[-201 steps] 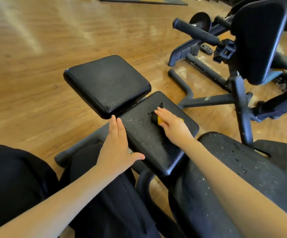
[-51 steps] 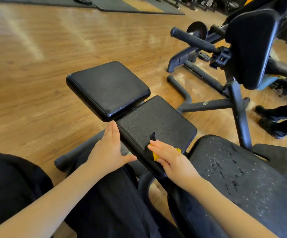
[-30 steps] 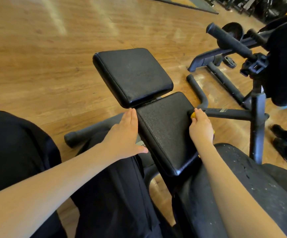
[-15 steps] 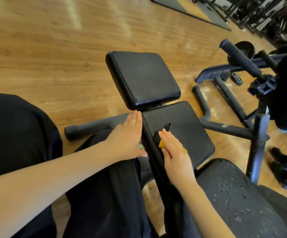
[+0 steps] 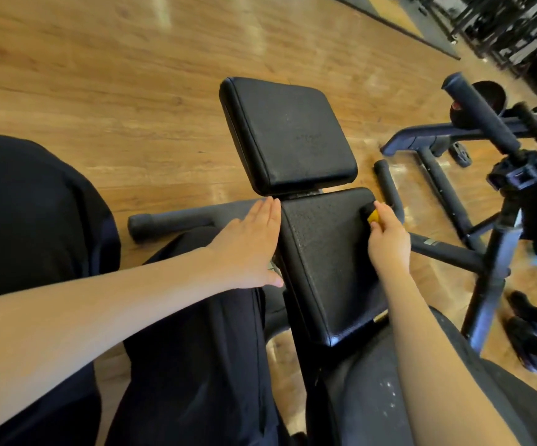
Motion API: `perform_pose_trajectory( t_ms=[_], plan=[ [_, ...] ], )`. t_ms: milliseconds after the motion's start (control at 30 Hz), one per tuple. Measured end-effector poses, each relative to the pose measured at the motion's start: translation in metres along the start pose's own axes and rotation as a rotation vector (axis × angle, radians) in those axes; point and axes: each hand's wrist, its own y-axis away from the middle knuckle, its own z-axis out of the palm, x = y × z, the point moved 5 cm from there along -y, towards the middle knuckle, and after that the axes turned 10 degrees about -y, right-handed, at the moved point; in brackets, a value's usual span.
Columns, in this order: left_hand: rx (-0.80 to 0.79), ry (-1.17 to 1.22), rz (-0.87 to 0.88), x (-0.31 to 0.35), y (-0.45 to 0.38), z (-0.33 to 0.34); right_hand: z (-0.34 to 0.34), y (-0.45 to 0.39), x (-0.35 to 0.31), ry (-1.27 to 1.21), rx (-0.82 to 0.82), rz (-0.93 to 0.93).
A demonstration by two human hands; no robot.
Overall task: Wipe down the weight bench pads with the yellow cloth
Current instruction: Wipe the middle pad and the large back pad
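Note:
A black weight bench stands before me with a far pad (image 5: 288, 136), a middle pad (image 5: 328, 259) and a near pad (image 5: 386, 397) speckled with white flecks. My right hand (image 5: 389, 243) grips the yellow cloth (image 5: 373, 217) at the far right corner of the middle pad; only a small part of the cloth shows past the fingers. My left hand (image 5: 251, 243) lies flat with straight fingers against the left edge of the middle pad.
Wooden floor surrounds the bench. A black foam roller bar (image 5: 167, 222) sticks out left under the bench. Another machine's frame (image 5: 473, 201) with a padded handle (image 5: 482, 115) stands right. A person's dark shoes (image 5: 534, 336) are at the right edge. My dark-trousered legs fill the lower left.
My right hand has slid the cloth from the left middle of the middle pad to its far right corner. The left hand stays on the left edge.

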Motion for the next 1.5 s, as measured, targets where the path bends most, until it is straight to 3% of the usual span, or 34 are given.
perform_pose_trajectory(
  t_ms=[133, 467, 700, 800, 1033, 1100, 1300, 1500],
  plan=[
    [0.01, -0.002, 0.005, -0.001, 0.001, -0.001, 0.014, 0.002, -0.008, 0.033, 0.052, 0.043],
    [-0.002, -0.003, 0.008, 0.003, 0.001, -0.002, 0.049, 0.098, -0.051, 0.029, -0.277, -0.381],
    [-0.019, 0.019, 0.017, -0.002, 0.003, -0.002, 0.034, 0.093, -0.03, 0.031, -0.385, -0.513],
    [-0.027, 0.036, 0.019, -0.004, 0.003, -0.003, 0.021, 0.062, -0.018, 0.035, -0.309, -0.445],
    [-0.027, 0.027, 0.024, -0.005, 0.001, -0.002, 0.01, -0.023, -0.004, -0.002, 0.013, 0.015],
    [-0.028, 0.029, 0.023, -0.005, 0.001, -0.002, 0.02, -0.026, -0.013, 0.008, 0.066, 0.064],
    [-0.02, 0.006, 0.028, -0.005, 0.002, -0.003, 0.063, 0.036, -0.073, -0.02, -0.161, -0.358],
    [-0.031, 0.012, 0.024, -0.004, 0.003, -0.004, 0.058, 0.071, -0.068, -0.064, -0.311, -0.421]
  ],
)
